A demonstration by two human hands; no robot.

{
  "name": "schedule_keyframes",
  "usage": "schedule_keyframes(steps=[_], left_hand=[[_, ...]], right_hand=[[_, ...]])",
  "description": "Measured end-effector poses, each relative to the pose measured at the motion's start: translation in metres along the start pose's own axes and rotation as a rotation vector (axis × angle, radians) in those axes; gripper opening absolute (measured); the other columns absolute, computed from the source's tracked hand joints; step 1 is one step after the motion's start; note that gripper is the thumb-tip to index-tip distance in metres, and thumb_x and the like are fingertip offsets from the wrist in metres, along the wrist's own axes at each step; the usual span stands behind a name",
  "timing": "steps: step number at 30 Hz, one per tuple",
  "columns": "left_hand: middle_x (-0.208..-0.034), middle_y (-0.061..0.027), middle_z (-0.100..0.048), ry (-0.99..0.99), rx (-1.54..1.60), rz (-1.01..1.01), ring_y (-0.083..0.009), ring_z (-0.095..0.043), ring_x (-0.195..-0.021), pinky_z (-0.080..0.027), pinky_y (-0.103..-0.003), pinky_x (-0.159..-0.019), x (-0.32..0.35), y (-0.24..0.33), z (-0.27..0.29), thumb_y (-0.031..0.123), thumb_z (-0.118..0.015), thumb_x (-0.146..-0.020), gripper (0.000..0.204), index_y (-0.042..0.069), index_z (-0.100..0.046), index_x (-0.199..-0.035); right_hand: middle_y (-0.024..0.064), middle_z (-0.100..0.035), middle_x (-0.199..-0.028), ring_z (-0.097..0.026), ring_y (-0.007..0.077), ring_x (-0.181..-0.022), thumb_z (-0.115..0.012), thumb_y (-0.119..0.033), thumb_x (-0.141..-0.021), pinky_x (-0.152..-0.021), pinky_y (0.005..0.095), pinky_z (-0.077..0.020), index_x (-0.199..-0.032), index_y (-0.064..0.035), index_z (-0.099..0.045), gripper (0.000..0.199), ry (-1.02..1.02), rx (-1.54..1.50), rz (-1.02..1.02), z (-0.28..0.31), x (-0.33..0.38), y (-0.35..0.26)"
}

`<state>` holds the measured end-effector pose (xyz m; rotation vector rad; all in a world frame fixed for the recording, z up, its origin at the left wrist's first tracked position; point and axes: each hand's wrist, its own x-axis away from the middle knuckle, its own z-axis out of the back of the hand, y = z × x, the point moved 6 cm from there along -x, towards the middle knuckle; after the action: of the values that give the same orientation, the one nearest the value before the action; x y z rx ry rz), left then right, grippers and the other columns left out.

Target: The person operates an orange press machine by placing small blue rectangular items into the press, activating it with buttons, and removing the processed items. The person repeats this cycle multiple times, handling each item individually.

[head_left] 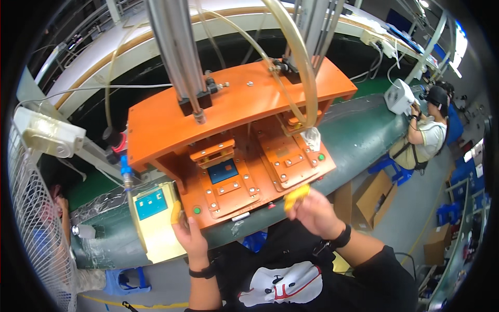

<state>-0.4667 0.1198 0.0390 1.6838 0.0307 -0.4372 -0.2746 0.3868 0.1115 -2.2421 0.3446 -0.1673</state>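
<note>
Open cardboard box at right; white fan near 1 seated person; blue stool lower left.

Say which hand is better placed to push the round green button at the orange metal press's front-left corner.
Probably the left hand; it is right beside the green button. The right hand is farther off, along the front of the orange press.

We hold our left hand beside the left green button of an orange machine and our right hand near its front, yellow material showing at both.
</note>
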Motion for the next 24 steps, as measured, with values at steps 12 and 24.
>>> schedule_keyframes(steps=[12,24], left_hand=[[-0.160,-0.0180,-0.038,0.039,0.060,0.064,-0.0284,-0.041,-0.145,-0.031,-0.041,-0.122,-0.003,-0.036,-0.011,0.020,-0.044,-0.111,0.053,-0.006,-0.033,-0.157],[-0.159,-0.0188,-0.039,-0.031,0.143,0.100,-0.0291,-0.041,-0.145,-0.030,-0.043,-0.122,0.002,-0.031,-0.014,0.022,-0.045,-0.111,0.054,-0.006,-0.035,-0.156]], right_hand=[[0.0034,-0.065,-0.119,-0.058,0.0102,-0.108,-0.056,-0.025,-0.110,-0.095,0.0267,-0.0452,-0.129,-0.0024,-0.063,0.031,1.027,0.622,0.601,0.195,-0.012,-0.078],[0.0120,-0.062,-0.139,-0.058,0.0159,-0.126,-0.049,-0.026,-0.111,-0.109,0.0312,-0.0442,-0.150,-0.0001,-0.049,0.047,0.688,0.364,0.434,0.225,-0.031,-0.035]])
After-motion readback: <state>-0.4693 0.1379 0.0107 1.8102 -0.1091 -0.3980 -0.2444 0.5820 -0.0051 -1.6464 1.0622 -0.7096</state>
